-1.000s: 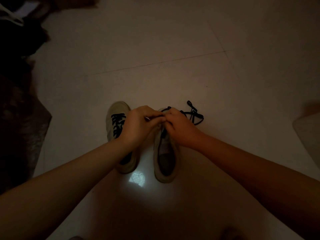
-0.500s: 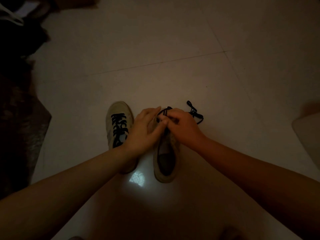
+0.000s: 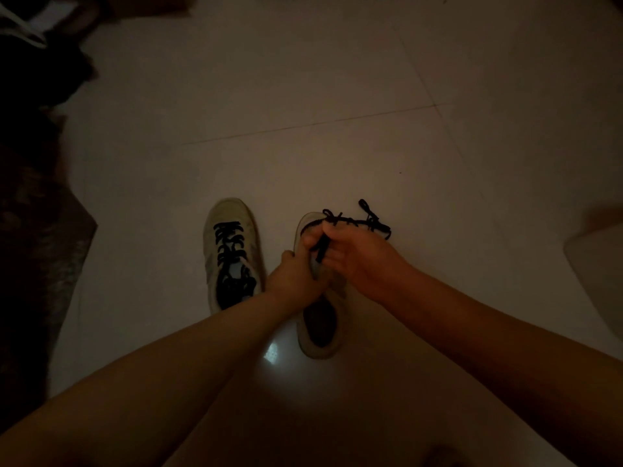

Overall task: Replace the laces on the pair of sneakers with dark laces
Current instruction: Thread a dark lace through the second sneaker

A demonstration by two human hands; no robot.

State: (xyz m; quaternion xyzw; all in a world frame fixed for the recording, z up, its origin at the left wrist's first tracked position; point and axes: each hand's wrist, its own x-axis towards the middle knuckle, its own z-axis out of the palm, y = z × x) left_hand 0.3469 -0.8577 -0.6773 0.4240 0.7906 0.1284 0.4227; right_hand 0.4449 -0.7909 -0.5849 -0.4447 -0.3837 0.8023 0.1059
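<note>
On the pale floor [image 3: 303, 96], the left hand [image 3: 296, 281] curls its fingers around the right sneaker [image 3: 318, 335] at its middle. The right hand [image 3: 357, 257] pinches the dark lace [image 3: 322, 249] above the tongue; the lace's loose end trails past the toe. The left sneaker [image 3: 232, 251] alongside is laced dark

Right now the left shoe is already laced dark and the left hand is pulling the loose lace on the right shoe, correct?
Not quite: the head view shows the right hand pinching the loose lace, not the left. The left hand grips the right shoe. The left shoe is laced dark, as you said.
</note>
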